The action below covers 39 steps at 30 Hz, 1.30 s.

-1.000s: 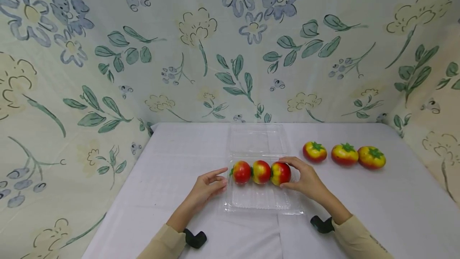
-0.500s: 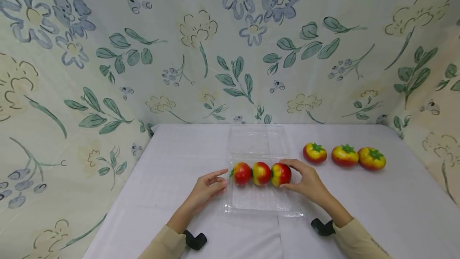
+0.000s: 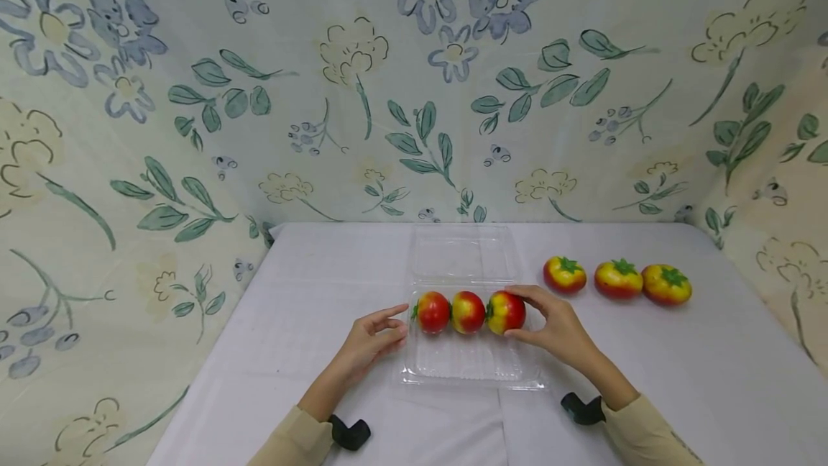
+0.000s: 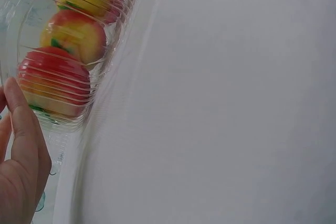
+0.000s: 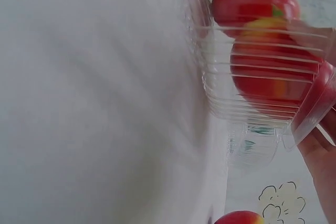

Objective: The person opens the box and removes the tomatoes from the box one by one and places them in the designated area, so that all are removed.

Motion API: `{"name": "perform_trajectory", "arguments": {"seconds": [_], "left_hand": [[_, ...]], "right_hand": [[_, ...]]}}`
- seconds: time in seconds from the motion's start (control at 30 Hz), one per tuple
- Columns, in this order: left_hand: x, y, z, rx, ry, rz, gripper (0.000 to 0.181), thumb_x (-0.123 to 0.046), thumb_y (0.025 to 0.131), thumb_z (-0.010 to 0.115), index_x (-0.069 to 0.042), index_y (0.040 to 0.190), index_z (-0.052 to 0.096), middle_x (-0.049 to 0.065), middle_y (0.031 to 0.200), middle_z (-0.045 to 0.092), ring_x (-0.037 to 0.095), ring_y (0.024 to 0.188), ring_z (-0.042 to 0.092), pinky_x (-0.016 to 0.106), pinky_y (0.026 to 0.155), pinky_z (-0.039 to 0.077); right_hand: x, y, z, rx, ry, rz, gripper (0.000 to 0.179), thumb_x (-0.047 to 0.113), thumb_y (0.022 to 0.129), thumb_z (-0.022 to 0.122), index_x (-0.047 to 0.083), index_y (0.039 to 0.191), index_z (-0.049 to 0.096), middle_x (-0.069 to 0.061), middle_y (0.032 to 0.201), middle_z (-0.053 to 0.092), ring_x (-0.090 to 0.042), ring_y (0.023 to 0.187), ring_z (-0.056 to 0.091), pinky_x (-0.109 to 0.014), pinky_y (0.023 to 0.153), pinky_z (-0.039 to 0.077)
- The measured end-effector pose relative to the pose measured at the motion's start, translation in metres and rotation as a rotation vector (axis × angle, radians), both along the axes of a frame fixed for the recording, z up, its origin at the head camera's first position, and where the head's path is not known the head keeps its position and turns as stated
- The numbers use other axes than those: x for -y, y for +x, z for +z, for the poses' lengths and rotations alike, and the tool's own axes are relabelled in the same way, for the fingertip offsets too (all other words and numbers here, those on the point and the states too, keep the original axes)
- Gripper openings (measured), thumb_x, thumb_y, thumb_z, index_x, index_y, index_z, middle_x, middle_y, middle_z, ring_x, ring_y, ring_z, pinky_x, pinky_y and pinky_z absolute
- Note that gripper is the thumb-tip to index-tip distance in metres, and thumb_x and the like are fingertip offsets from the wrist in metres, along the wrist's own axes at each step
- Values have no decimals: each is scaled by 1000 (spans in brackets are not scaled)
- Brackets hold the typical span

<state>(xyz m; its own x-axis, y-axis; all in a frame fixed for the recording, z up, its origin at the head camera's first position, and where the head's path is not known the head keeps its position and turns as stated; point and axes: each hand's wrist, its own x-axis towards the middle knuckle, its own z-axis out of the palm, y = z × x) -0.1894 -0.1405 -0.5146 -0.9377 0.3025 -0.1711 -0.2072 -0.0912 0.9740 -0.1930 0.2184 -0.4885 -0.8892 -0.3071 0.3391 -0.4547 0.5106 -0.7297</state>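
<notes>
A clear plastic clamshell box (image 3: 466,362) lies on the table, its lid (image 3: 462,254) folded back behind it. Three red-and-yellow persimmons with green leafy caps fill its back row: a left one (image 3: 433,312), a middle one (image 3: 468,312) and a right one (image 3: 506,313). My right hand (image 3: 556,322) holds the right persimmon between thumb and fingers; the right wrist view shows that persimmon (image 5: 273,66) through the ribbed wall. My left hand (image 3: 371,340) is at the box's left rim, fingers loosely extended. In the left wrist view, a fingertip (image 4: 11,88) meets the rim.
Three more persimmons sit on the white tablecloth (image 3: 647,351) to the right: a near-left one (image 3: 565,275), a middle one (image 3: 619,280) and a right one (image 3: 667,285). Flowered cloth (image 3: 414,92) hangs behind and at both sides of the table.
Both hands and the persimmons hold almost the same places. Only a slight shift of the whole head view shows.
</notes>
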Motion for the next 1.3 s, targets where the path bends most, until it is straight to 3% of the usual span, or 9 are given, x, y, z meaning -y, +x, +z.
{"name": "perform_trajectory", "arguments": {"seconds": [0.63, 0.9, 1.1, 1.3], "left_hand": [[1, -1, 0, 5, 1, -6, 50, -4, 93, 70, -1, 141, 55, 9, 102, 64, 14, 83, 66, 28, 82, 59], [1, -2, -1, 3, 6, -5, 50, -4, 93, 70, -1, 141, 55, 9, 102, 64, 14, 84, 66, 28, 82, 59], [1, -1, 0, 4, 9, -5, 50, -3, 92, 70, 0, 140, 55, 9, 102, 64, 14, 84, 66, 28, 82, 59], [1, -1, 1, 6, 1, -9, 51, -5, 93, 70, -1, 141, 55, 9, 102, 64, 15, 84, 66, 28, 82, 59]], "right_hand": [[-5, 1, 2, -7, -51, -21, 69, 14, 72, 91, 12, 134, 61, -1, 130, 63, -13, 120, 56, -46, 98, 48], [-7, 1, 4, 41, -77, -44, 67, 17, 76, 89, 7, 135, 59, -10, 132, 61, -26, 121, 56, -36, 98, 48], [-8, 3, 8, 62, -121, -36, 66, 13, 77, 87, 4, 135, 58, -15, 134, 59, -29, 121, 55, -18, 98, 46], [-10, 5, 10, 78, -179, -11, 66, 8, 77, 86, 3, 136, 57, -15, 136, 57, -7, 121, 54, -13, 96, 44]]}}
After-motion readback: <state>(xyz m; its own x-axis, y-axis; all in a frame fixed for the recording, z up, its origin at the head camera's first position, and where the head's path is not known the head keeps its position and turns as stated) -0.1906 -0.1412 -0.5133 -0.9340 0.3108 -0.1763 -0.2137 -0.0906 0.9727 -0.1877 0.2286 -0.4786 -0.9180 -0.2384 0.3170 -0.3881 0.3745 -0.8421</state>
